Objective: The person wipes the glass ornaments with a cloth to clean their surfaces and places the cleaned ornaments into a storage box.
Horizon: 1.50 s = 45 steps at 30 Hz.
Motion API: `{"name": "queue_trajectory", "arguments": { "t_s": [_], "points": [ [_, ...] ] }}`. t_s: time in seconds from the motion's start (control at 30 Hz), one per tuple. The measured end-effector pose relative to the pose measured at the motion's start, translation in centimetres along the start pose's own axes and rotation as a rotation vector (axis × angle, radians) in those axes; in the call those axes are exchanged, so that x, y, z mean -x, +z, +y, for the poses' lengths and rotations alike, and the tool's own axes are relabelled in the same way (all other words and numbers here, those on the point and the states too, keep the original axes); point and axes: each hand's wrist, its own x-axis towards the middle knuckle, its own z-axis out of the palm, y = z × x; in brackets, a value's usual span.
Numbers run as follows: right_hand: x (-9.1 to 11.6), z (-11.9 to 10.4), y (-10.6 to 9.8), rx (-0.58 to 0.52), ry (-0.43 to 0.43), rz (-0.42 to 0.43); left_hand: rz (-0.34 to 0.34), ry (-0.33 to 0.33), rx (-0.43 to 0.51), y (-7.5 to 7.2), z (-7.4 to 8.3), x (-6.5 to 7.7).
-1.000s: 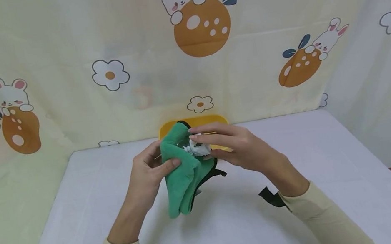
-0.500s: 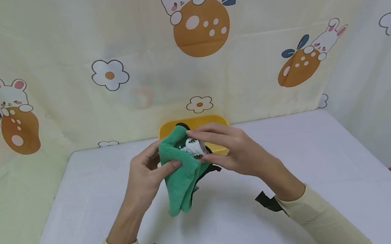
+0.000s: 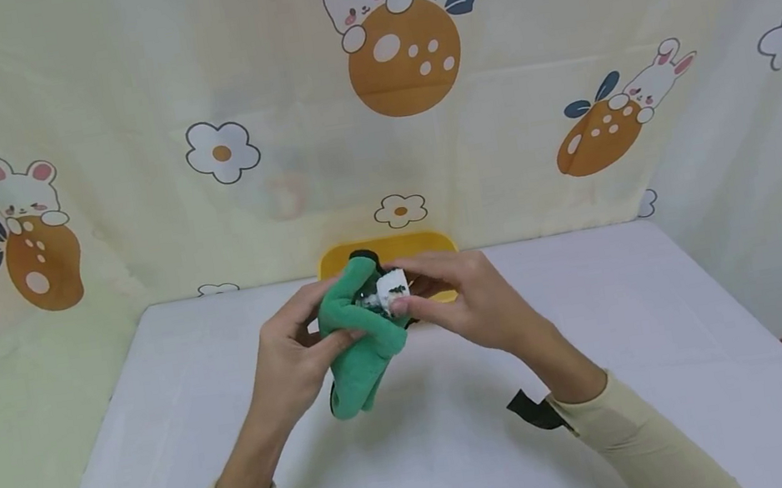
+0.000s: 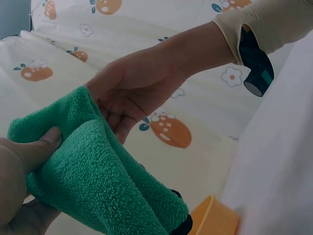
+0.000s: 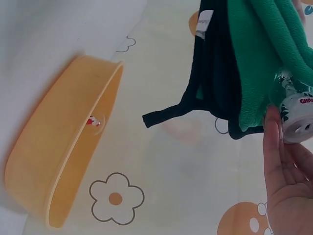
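In the head view my left hand grips a folded green towel, its thumb pressing on the front of the cloth. The towel has a dark edge, a dark hanging strap and a white label, plain in the right wrist view. Nestled against the cloth is a small snow globe with a clear dome and a white base printed with dark green and red lettering. My right hand holds the globe's white base between thumb and fingers. The dome is partly covered by the towel folds.
Behind the hands a yellow bin stands on the white table, against the patterned curtain. Inside the bin, a clear round item with a red and white figure shows in the right wrist view.
The right hand's fingers have shifted around the white base and the globe has turned. The towel's lower part has swung up and left, hiding the dark strap in the head view.
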Motion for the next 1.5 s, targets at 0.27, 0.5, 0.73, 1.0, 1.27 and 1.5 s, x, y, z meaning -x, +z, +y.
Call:
{"name": "queue_trajectory", "arguments": {
  "t_s": [0.27, 0.5, 0.73, 1.0, 1.27, 1.5],
  "points": [
    [0.1, -0.5, -0.7, -0.018, 0.175, -0.042, 0.023, -0.006, -0.03, 0.1, -0.1, 0.1],
    [0.2, -0.1, -0.6, -0.029, 0.101, -0.027, 0.092, -0.079, -0.044, 0.2, -0.1, 0.1],
    [0.4, 0.3, -0.6, 0.041, -0.005, -0.018, 0.115, -0.129, -0.059, 0.3, 0.1, 0.0],
    [0.7, 0.4, -0.8, 0.12, -0.118, -0.061, 0.088, -0.172, -0.012, 0.1, 0.0, -0.1],
    [0.2, 0.2, -0.9, 0.203, -0.346, -0.03, 0.024, -0.196, 0.042, 0.0, -0.1, 0.0],
    [-0.5, 0.3, -1.0, 0.247, -0.524, 0.002, -0.026, -0.24, 0.062, -0.2, 0.3, -0.3]
  ]
}}
